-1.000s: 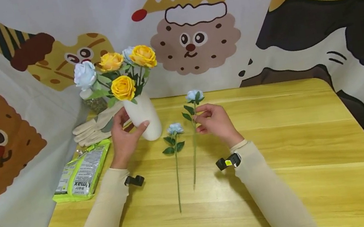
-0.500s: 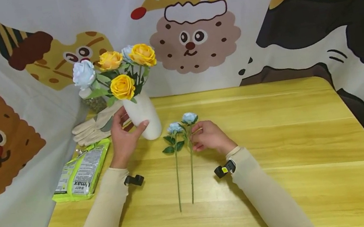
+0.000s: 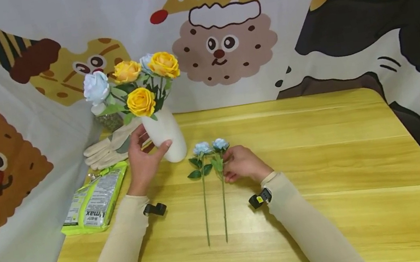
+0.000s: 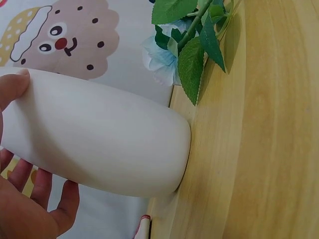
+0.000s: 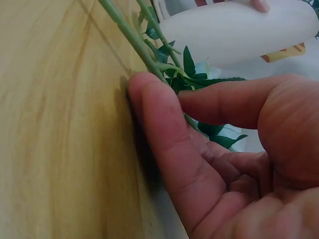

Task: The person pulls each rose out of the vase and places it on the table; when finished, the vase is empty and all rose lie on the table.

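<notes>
My left hand [image 3: 144, 163] grips the white vase [image 3: 165, 133], its thumb on the front and its fingers around the far side; the left wrist view shows the vase [image 4: 109, 134] standing on the wood. Yellow roses [image 3: 141, 102] and pale blue ones [image 3: 96, 87] fill the vase. My right hand [image 3: 245, 163] pinches the stem of a blue rose [image 3: 220, 144] low over the table. In the right wrist view, thumb and forefinger meet at the green stem [image 5: 130, 37]. Parallel to it, just left, lies another blue rose [image 3: 202, 148].
Left of the vase are pale gloves [image 3: 99, 153] and a green-and-white packet [image 3: 94, 200]. A small jar [image 3: 110, 120] stands behind the gloves, partly covered by blossoms. A printed cloth [image 3: 299, 74] hangs behind the wooden table [image 3: 345, 165].
My right hand has come down and toward me with its blue rose, which now lines up beside the other one. My left hand stays on the vase.
</notes>
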Action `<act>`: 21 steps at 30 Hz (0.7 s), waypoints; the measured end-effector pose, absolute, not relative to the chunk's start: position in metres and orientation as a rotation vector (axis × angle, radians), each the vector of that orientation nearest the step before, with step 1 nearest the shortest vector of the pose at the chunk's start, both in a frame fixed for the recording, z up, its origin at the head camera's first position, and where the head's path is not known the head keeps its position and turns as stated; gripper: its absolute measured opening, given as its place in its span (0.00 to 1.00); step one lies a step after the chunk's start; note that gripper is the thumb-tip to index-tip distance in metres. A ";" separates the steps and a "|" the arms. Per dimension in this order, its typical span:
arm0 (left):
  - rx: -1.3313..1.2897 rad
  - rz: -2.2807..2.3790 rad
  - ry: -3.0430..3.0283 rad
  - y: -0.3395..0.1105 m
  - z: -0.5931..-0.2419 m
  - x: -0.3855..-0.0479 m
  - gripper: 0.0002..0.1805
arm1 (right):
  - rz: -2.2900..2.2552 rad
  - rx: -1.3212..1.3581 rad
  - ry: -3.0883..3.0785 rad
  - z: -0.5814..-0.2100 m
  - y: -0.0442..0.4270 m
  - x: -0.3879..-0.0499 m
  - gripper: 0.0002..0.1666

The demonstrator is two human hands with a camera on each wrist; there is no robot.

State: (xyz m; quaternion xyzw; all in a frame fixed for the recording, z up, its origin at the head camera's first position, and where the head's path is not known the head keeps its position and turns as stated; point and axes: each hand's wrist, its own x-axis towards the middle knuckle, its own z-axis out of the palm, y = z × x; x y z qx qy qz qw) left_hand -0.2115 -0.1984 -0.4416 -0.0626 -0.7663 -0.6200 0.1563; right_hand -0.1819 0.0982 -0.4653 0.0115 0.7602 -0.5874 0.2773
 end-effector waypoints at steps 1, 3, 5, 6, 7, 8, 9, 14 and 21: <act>-0.181 -1.774 -2.194 -0.198 -0.442 -0.211 0.42 | -1.572 0.027 2.047 -0.465 0.099 -0.182 0.25; -0.184 -1.773 -2.195 -0.199 -0.442 -0.211 0.41 | -1.569 0.024 2.055 -0.466 0.100 -0.183 0.25; -0.191 -1.773 -2.195 -0.199 -0.443 -0.212 0.41 | -1.564 0.012 2.071 -0.467 0.102 -0.183 0.24; -0.191 -1.773 -2.196 -0.199 -0.443 -0.212 0.41 | -1.559 0.007 2.080 -0.466 0.103 -0.184 0.24; -0.190 -1.773 -2.196 -0.199 -0.443 -0.212 0.41 | -1.554 0.005 2.089 -0.465 0.104 -0.184 0.24; -0.189 -1.772 -2.198 -0.199 -0.443 -0.212 0.41 | -1.549 0.005 2.099 -0.464 0.105 -0.184 0.24; -0.188 -1.771 -2.197 -0.199 -0.443 -0.212 0.41 | -1.536 -0.001 2.118 -0.463 0.106 -0.184 0.24; -0.190 -1.771 -2.191 -0.199 -0.443 -0.214 0.41 | -1.475 -0.039 2.251 -0.450 0.111 -0.187 0.21; -0.173 -1.761 -2.204 -0.202 -0.444 -0.212 0.41 | -1.495 -0.148 2.358 -0.430 0.108 -0.189 0.14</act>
